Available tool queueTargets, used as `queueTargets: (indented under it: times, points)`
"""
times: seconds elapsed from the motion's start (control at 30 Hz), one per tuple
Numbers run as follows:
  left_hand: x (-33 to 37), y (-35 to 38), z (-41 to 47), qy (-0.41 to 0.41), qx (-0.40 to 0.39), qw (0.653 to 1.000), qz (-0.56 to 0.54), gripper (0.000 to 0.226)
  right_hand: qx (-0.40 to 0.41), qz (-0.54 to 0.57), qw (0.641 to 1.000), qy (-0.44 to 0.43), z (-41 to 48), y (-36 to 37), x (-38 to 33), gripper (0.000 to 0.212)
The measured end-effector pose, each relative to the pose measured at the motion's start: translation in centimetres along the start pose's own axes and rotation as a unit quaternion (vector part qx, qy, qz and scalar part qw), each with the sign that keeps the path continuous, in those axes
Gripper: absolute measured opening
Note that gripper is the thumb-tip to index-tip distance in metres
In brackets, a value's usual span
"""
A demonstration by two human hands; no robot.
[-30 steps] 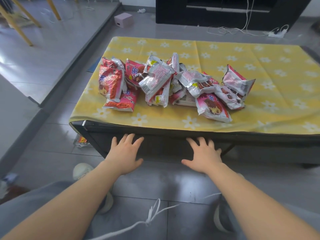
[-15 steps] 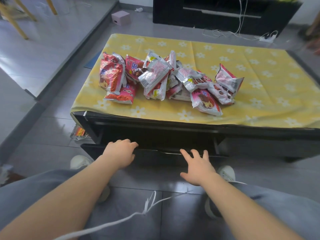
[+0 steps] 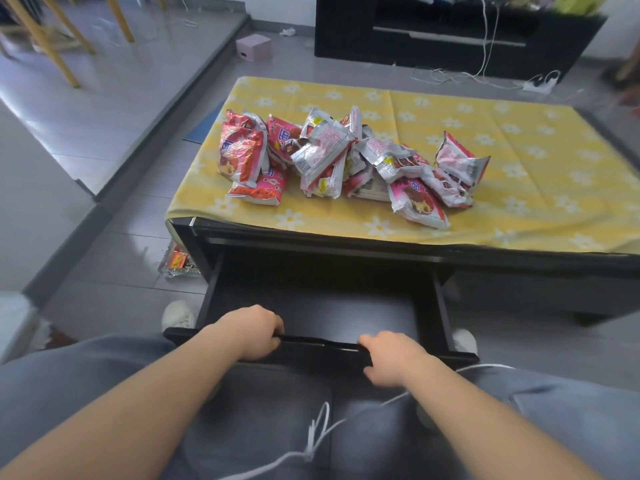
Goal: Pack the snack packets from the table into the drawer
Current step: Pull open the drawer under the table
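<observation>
Several red, pink and silver snack packets (image 3: 332, 161) lie heaped on the yellow flowered cloth of a low black table (image 3: 519, 174). Below the table's front edge a black drawer (image 3: 311, 306) stands pulled out toward me, its dark inside bare. My left hand (image 3: 252, 332) curls over the drawer's front rim at the left. My right hand (image 3: 391, 356) grips the same rim at the right, fingers hooked over the edge.
A glass dish with a small orange packet (image 3: 178, 263) sits on the floor by the table's left leg. My grey-trousered knees and white shoes (image 3: 180, 315) flank the drawer. A black TV cabinet (image 3: 450, 32) and cables stand behind the table, a raised floor step at left.
The drawer has slid out from under the table toward me. Both hands went from resting flat near its front to gripping its rim, and they came back with it.
</observation>
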State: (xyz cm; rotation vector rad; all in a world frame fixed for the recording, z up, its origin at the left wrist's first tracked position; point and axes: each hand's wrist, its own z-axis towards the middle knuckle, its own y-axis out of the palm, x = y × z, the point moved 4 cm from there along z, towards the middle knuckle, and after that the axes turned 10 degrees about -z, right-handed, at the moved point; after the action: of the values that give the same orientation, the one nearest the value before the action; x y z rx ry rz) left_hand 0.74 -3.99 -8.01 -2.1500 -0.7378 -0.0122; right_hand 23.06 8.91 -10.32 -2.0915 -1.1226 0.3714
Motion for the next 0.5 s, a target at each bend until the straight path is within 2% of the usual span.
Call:
queueTargets:
  times: [0.2,0.5]
  points:
    - [0.6,2.2,-1.2,0.006,-0.041,0.999,-0.007,0.038,-0.048,0.021,0.998,-0.042,-1.6,0.6,-1.9,0.072]
    - [1.2,2.5,-2.5,-0.017,-0.112,0.993,-0.017,0.039,-0.119,0.033,0.989,-0.086,-2.5,0.2,-2.1,0.063]
